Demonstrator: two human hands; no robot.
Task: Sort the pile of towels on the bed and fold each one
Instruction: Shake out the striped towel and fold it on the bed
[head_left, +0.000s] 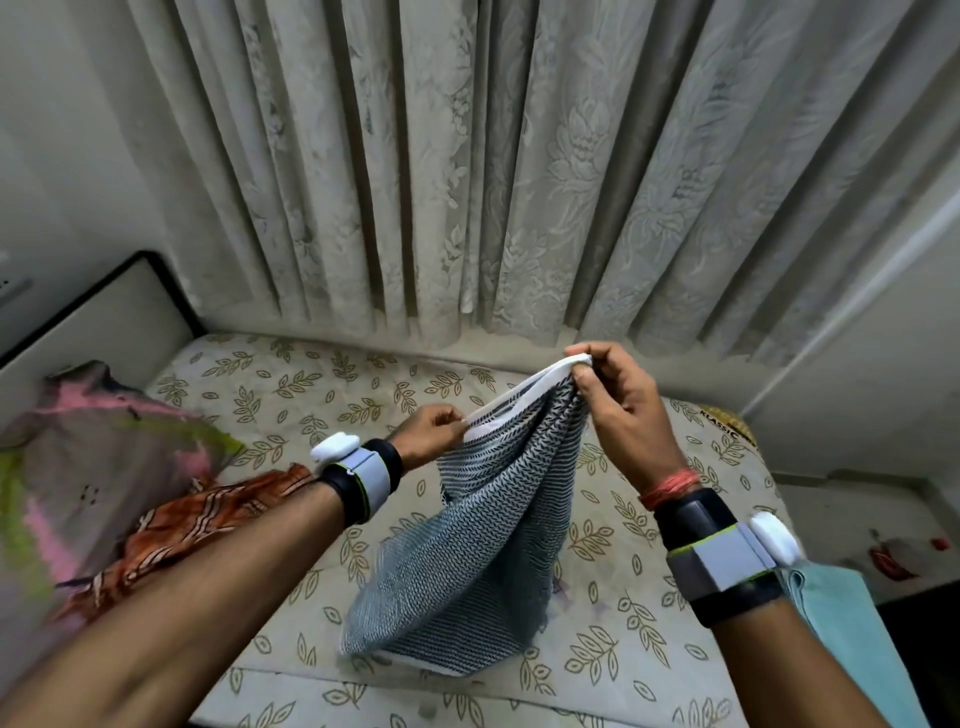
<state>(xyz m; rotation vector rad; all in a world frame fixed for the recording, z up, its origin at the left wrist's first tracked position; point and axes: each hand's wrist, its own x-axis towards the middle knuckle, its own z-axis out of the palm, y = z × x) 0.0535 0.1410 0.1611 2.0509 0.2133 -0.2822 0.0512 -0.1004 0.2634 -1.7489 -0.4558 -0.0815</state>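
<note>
Towel (483, 545) w/ thin black-and-white zigzag lines hangs down from both hands; its white top edge is pulled tight btwn the two sets of fingertips; its bottom end rests on the bed (291, 395), right below the fingers.

Left hand (434, 434) pinches the white edge; thumb and fingertips are pressed together on it, other fingers curled in. Right hand (618, 410) is higher up and farther away; its fingers (597, 356) and thumb pinch a bunched-up corner of the same edge; they are bent and close together.

Orange striped cloth (208, 514) lies on the bed to the left of the left fingers, partly under that arm; pink and green cloth (93, 441) lies farther left, too blurry to tell more. Blue-green cloth (852, 623) sits low and to the right of the right fingers, beside that forearm.

Each wrist has a grey band w/ a small white box on it; the right wrist has red thread too. Lace curtain (467, 156) hangs behind the fingers, at the far side of the bed.
</note>
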